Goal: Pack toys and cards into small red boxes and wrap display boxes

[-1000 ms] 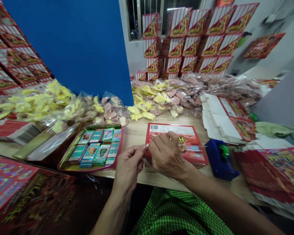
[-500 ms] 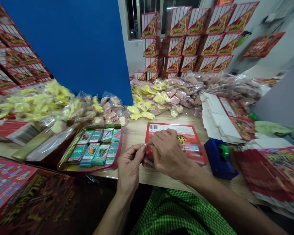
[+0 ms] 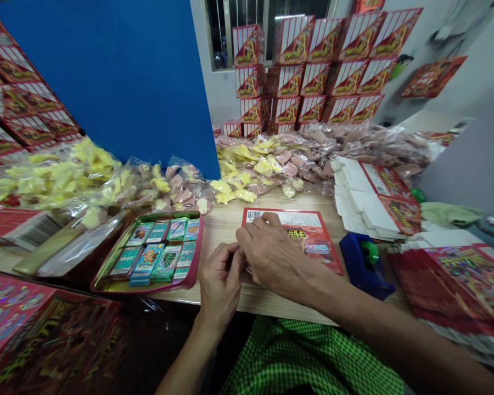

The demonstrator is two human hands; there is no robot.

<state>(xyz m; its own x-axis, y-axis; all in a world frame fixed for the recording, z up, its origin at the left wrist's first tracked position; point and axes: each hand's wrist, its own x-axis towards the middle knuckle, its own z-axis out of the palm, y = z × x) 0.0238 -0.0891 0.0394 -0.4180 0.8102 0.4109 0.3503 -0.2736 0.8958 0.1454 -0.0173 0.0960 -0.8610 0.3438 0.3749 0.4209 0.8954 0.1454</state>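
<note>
My left hand [image 3: 223, 274] and my right hand [image 3: 271, 252] meet at the near left corner of a flat red printed box [image 3: 319, 222] with a barcode. The left thumb and forefinger are pinched together. Over the box's left part, the right hand bends down with its fingers drawn together against the left fingertips. Whatever lies between the fingers is hidden. Left of my hands is an open tin [image 3: 200, 255] holding several stacks of teal-backed and picture cards [image 3: 150, 258]. To the right of the box stands a blue tape dispenser [image 3: 364, 269] with a green core.
Bagged yellow and pink pieces [image 3: 267, 159] are heaped along the table's back. Folded white and red cartons [image 3: 360, 200] lie at right, with more printed cartons [image 3: 448, 274] nearer me. A blue panel [image 3: 119, 82] rises behind the table. Stacked red boxes [image 3: 304, 79] stand by the window.
Both hands stay at the box's left corner; the right fingers have shifted slightly left, closer over the left fingertips. The whole view has shifted a little.
</note>
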